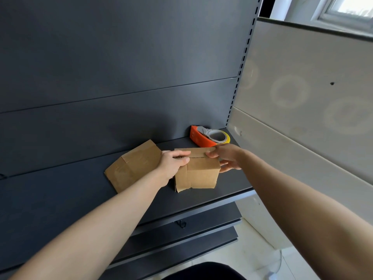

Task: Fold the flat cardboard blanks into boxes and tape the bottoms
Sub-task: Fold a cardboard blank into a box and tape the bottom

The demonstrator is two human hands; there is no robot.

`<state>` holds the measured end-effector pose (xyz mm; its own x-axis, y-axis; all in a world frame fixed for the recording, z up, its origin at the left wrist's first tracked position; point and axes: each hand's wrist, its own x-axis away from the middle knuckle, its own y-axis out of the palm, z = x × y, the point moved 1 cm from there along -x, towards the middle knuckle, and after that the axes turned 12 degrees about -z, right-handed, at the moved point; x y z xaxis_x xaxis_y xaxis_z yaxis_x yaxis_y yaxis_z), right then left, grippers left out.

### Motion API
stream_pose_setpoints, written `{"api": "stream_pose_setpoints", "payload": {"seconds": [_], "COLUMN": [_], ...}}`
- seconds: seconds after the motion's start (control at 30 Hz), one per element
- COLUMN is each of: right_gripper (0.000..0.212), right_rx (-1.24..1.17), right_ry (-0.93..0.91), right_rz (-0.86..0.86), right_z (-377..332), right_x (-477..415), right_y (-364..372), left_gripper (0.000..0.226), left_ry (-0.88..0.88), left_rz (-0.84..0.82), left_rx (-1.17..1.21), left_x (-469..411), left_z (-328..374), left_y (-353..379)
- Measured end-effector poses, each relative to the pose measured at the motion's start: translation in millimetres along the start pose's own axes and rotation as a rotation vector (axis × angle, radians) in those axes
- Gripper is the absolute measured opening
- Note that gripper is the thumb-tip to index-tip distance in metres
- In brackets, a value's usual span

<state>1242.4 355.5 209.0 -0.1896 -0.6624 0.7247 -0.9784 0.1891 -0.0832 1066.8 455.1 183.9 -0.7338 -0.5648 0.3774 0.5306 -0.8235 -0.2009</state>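
**Box [196, 172] upright on shelf, both hands at its top flaps**

Standing mid-shelf [80, 188], flap seam running 9 to 3 o'clock, inside hidden. Left hand [173, 160] at 9 o'clock, grip clamped over the top corner. Right hand [226, 157] at 3 o'clock, grip apart, fingers laid straight on the far flap. Tape dispenser [210, 136] at 1 o'clock, nearer the right hand. Flat blank [133, 166] lying at 9 o'clock.

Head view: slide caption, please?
Left hand grips the cardboard box, right hand presses its flap down, tape dispenser behind.
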Motion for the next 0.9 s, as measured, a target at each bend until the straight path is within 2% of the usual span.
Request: {"api": "stream_pose_setpoints", "payload": {"seconds": [0.1,0.2,0.27,0.43,0.6,0.7,0.77,0.9], "right_gripper": [0.053,0.055,0.054,0.052,0.045,0.048,0.05,0.055], "right_rx": [0.089,0.171,0.2,0.244,0.274,0.265,0.264,0.288], "right_ry": [0.0,0.015,0.029,0.074,0.111,0.101,0.1,0.095], "right_rz": [-0.05,-0.058,-0.033,0.067,0.082,0.096,0.088,-0.044], "right_z": [-1,-4,-9,-20,-20,-20,-22,-22], "right_x": [2,2,1,0,-5,-8,-12,-14], "right_y": [-5,-6,-3,5,7,6,5,-11], "left_gripper": [0.027,0.052,0.059,0.049,0.023,0.024,0.027,0.027], "left_ry": [0.0,-0.039,-0.062,-0.038,-0.045,-0.045,-0.053,-0.073], "left_rz": [0.005,-0.013,-0.027,-0.01,0.094,0.084,0.056,0.034], "left_rx": [0.031,0.0,-0.056,-0.061,-0.151,-0.228,-0.191,-0.172], "left_x": [-1,1,3,5,-4,-11,-12,-17], "left_z": [0,3,7,11,20,23,25,24], "left_y": [0,-1,-1,-1,2,3,2,2]}}
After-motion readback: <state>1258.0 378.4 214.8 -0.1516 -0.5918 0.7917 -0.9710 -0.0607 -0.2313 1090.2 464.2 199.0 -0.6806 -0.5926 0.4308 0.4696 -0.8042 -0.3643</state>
